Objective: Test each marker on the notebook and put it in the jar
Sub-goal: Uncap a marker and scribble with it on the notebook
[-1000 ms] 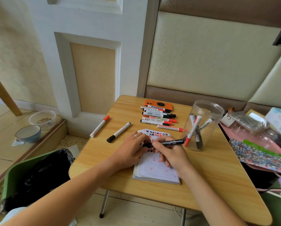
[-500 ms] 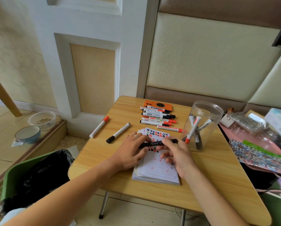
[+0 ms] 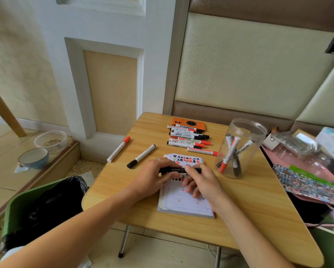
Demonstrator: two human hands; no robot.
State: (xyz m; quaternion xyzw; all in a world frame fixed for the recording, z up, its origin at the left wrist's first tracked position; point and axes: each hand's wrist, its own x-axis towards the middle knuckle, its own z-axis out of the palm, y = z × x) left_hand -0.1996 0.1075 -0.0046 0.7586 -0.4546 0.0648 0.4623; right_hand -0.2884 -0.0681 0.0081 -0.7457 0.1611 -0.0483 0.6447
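Fingers of both your left hand (image 3: 152, 176) and right hand (image 3: 203, 182) pinch the black marker (image 3: 178, 170): light, rigid, slick; grip mid-barrel, jar (image 3: 239, 149) at 2 o'clock.

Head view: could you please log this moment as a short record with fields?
held item: black marker, level above the notebook
left hand: grips the marker's left end
right hand: pinches its right part
jar: clear, upright, several markers inside
loose markers: red-capped marker and black-capped marker lying left on the table
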